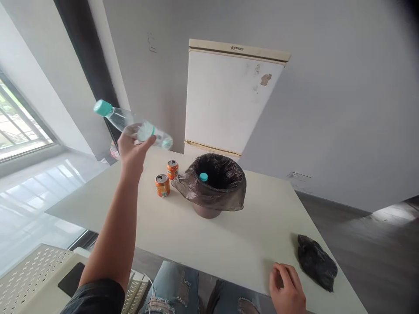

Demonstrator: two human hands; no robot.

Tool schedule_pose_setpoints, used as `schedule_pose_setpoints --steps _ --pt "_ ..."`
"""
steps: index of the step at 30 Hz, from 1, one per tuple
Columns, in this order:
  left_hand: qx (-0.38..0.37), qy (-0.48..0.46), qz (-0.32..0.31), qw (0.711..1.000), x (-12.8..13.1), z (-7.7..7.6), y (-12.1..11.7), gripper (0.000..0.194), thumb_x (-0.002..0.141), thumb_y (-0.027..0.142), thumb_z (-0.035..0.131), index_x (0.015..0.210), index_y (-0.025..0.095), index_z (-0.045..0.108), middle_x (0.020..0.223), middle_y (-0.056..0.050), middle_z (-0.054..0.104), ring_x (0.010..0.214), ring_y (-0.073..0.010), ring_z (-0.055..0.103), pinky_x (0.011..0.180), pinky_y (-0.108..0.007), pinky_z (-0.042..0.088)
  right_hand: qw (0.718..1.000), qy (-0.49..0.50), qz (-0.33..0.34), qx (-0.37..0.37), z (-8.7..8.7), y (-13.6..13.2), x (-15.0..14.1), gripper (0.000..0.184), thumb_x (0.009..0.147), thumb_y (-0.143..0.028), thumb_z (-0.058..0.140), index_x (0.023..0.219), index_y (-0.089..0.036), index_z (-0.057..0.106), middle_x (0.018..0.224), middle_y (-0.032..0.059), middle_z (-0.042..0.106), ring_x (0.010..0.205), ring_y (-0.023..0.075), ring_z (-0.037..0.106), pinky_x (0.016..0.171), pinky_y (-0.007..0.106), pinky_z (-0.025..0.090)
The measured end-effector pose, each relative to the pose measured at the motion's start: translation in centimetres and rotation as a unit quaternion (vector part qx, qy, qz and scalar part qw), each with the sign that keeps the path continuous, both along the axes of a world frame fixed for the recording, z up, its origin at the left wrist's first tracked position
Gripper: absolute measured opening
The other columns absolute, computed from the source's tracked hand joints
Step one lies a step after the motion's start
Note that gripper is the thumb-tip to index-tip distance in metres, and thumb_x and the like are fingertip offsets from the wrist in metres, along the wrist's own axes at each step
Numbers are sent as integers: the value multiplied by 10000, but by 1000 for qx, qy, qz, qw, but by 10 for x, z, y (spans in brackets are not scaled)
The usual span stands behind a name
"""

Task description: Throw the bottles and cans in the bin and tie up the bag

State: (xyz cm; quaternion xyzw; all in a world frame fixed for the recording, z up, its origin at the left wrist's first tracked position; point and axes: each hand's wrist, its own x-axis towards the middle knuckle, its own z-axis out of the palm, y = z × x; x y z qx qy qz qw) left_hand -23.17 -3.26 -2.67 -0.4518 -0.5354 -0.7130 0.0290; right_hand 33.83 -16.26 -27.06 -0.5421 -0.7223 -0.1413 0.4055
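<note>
Raised over the table's left part, my left hand point(132, 146) is closed around a clear plastic bottle point(122, 118) with a teal cap, tilted so the cap points up and left. My right hand point(288, 288) rests at the table's front edge with its fingers curled; whether anything is inside them is hidden. A trash bin point(207, 212) lined with a dark plastic bag point(225, 198) stands mid-table. Inside its mouth shows a teal bottle cap point(203, 177). Two orange cans point(163, 186) stand upright just left of the bin. Beside my right hand lies a crumpled black plastic bag point(316, 262).
The pale table point(255, 244) spans the view before my knees. Behind it stands a white refrigerator point(225, 96) against a grey wall. At lower left are a perforated chair point(32, 274) and a dark phone-like slab point(71, 279). A window point(19, 117) is at far left.
</note>
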Motion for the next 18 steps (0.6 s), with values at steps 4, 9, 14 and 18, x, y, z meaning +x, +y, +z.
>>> schedule_pose_setpoints --steps 4,9,14,18 --pt "-25 48 -169 984 92 43 -9 838 759 443 916 1462 236 507 1186 -62 642 1011 -220 746 880 -417 651 998 -2 -55 -27 -5 -1 -4 214 991 -239 534 871 -218 711 924 99 732 766 246 730 594 320 515" --pt "-181 65 -264 945 164 48 8 669 702 390 944 1261 176 644 1116 -100 697 960 -242 736 859 -435 642 998 3 -29 -57 -5 -3 1 282 1026 -284 516 874 -204 739 925 106 729 705 189 703 523 244 458" --pt "-273 90 -260 922 181 38 28 718 640 298 928 1277 208 609 1210 -110 693 1067 -253 689 894 -390 595 1000 12 3 -25 -14 -5 9 345 1063 -306 491 842 -189 729 872 81 712 593 100 619 475 172 401" --pt "-314 169 -217 909 186 34 34 592 653 374 902 1160 194 653 1153 -91 699 1048 -273 677 899 -396 567 999 4 -12 -29 -16 -5 9 337 1066 -301 484 840 -195 710 880 69 711 586 94 601 471 175 379"
